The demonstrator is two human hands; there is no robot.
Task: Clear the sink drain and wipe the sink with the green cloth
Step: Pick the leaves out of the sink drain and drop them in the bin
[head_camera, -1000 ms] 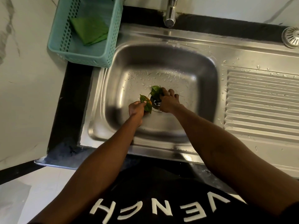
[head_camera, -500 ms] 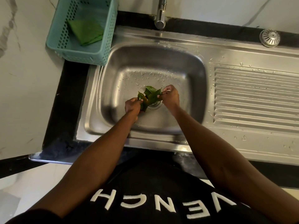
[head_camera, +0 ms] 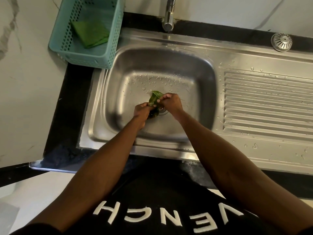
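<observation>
Both my hands are down in the steel sink basin point(head_camera: 199, 85), just above the drain point(head_camera: 163, 111). A bunch of green leaves point(head_camera: 155, 97) is pinched between them: my left hand point(head_camera: 142, 109) grips the lower ends and my right hand point(head_camera: 170, 101) holds the upper part. The drain opening is partly hidden behind the leaves and my left hand. The folded green cloth point(head_camera: 89, 33) lies inside the teal basket point(head_camera: 88, 59) at the back left, away from both hands.
A chrome tap point(head_camera: 169, 15) stands at the back over the basin. The ribbed draining board point(head_camera: 267, 102) lies to the right, wet with drops. A round metal strainer point(head_camera: 281, 42) sits at the back right. A white wall lies to the left.
My hands have drawn together and gathered the loose leaves off the drain into one bunch held between them. The camera has shifted slightly.
</observation>
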